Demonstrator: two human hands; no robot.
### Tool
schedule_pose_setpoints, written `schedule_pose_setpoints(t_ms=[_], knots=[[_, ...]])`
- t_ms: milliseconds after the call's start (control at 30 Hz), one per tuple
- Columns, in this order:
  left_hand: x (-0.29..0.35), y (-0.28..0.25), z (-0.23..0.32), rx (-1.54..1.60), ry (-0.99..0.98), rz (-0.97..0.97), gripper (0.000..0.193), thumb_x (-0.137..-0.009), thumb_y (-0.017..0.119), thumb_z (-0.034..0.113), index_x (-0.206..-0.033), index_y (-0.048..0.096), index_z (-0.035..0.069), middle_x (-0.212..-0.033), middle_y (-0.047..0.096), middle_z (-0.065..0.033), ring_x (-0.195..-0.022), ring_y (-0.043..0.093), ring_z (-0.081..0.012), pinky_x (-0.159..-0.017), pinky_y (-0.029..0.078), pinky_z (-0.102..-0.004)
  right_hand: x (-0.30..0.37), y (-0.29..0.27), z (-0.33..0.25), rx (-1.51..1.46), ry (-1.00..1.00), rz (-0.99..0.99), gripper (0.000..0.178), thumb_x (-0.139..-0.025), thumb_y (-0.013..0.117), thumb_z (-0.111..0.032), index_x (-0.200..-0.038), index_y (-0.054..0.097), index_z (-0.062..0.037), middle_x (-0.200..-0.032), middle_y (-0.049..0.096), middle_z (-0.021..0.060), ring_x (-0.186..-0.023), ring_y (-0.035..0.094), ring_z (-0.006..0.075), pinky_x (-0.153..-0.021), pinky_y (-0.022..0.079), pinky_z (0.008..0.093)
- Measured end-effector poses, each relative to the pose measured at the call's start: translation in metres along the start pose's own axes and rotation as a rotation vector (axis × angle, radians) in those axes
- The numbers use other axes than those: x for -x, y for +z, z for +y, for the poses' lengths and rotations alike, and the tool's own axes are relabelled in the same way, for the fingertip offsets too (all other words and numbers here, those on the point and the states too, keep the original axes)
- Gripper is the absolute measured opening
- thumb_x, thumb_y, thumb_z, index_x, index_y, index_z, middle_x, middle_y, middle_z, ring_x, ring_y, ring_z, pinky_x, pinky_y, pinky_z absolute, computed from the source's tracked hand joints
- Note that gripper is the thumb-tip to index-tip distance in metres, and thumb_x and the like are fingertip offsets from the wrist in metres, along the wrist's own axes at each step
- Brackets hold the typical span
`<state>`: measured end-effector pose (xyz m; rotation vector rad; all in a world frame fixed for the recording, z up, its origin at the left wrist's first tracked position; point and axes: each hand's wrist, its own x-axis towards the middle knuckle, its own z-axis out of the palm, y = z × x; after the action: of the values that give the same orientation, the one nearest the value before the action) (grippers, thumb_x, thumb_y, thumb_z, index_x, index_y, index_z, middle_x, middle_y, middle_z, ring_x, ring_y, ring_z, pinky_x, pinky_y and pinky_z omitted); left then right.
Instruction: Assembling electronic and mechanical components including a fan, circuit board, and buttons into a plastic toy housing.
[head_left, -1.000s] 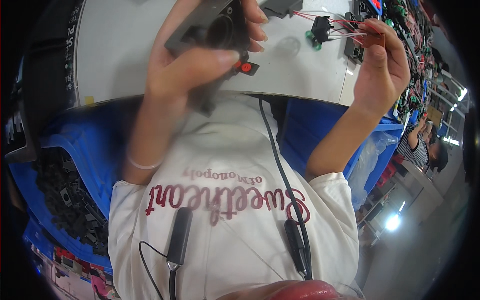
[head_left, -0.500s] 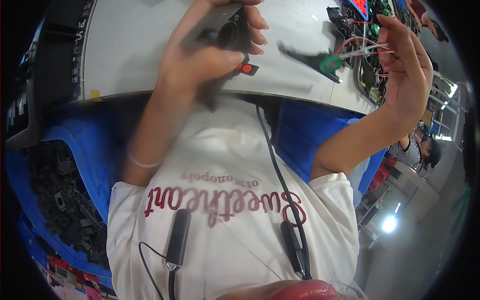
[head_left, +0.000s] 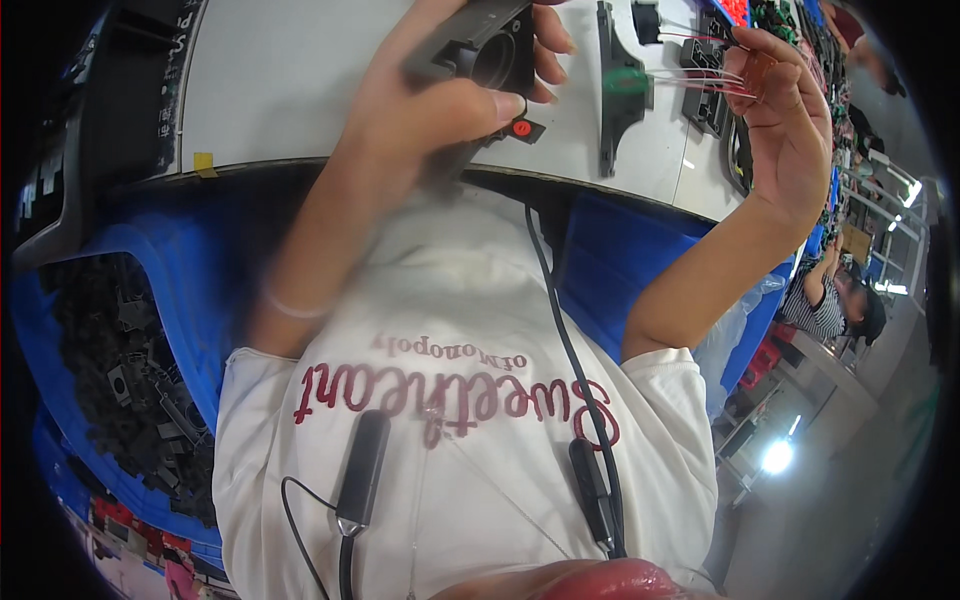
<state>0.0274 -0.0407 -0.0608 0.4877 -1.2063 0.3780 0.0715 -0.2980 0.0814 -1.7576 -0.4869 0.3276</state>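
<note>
Blk bracket turned vs. before.

- Housing: dark grey, near black
- Round button: bright orange-red, set on a black tab
- Small circuit board: reddish brown
- Thin wires: a mix of red and white
- Bracket: black, with a green round part at its middle
- Bench: plain white
- Tape scrap: yellow
- Left-hand bin: strong blue, its heaped parts black
- Wearer's shirt: white, with dark red lettering
- Cable: black
- Co-worker's top: black-and-white stripes
</note>
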Motion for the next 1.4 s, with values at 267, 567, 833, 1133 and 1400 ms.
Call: schedule_pose_setpoints(t_ms=[267,567,833,1133,1400], knots=[[-0.033,0.081,0.047,-0.038,-0.908,0.543,0.069,-0.065,0.057,0.022,-0.125,0.043,-0.008,-0.127,0.051,-0.0266,-0.088,0.059,-0.0204,-0.076,0.05,-0.0304,0.0,-0.002,0.009,-0.23,0.039,-0.073,0.052,-0.095,0.056,-0.028,-0.125,0.046,0.0132,-0.11,0.059,0.0162,-0.091,0.058,0.0139,-0.069,0.045,0.0229],[-0.061,0.072,0.05,0.026,-0.958,0.7,0.074,-0.07,0.056,0.01,-0.138,0.031,-0.005,-0.132,0.044,-0.0185,-0.101,0.055,-0.0208,-0.085,0.046,-0.0306,-0.005,0.01,0.015,-0.147,-0.049,-0.178,0.056,-0.09,0.064,-0.027,-0.123,0.047,0.014,-0.109,0.058,0.0214,-0.097,0.059,0.0201,-0.082,0.051,0.029],[-0.006,0.019,0.016,-0.086,-0.381,-0.081,0.089,-0.07,0.058,0.011,-0.146,0.015,-0.007,-0.143,0.03,-0.0206,-0.109,0.053,-0.0232,-0.091,0.044,-0.032,-0.01,0.025,0.005,-0.03,-0.284,-0.167,0.047,-0.087,0.066,-0.016,-0.119,0.051,0.0147,-0.11,0.06,0.0246,-0.092,0.06,0.0206,-0.083,0.049,0.0285],[-0.036,0.084,0.038,0.165,-0.693,0.824,0.063,-0.071,0.051,0.006,-0.133,0.042,-0.002,-0.126,0.052,-0.019,-0.1,0.058,-0.022,-0.086,0.049,-0.0338,-0.037,0.087,-0.042,0.362,-0.346,0.238,0.031,-0.08,0.075,-0.018,-0.101,0.064,0.0017,-0.075,0.064,0.0066,-0.063,0.058,0.0106,-0.057,0.045,0.0217],[-0.041,0.102,0.002,0.664,-0.795,0.86,0.062,-0.072,0.05,0.003,-0.132,0.038,-0.007,-0.122,0.055,-0.0209,-0.1,0.059,-0.0251,-0.087,0.052,-0.0396,-0.016,0.094,-0.05,0.354,-0.454,0.267,0.022,-0.085,0.068,-0.01,-0.1,0.062,0.0044,-0.09,0.066,0.0164,-0.076,0.064,0.0184,-0.068,0.051,0.0264]])
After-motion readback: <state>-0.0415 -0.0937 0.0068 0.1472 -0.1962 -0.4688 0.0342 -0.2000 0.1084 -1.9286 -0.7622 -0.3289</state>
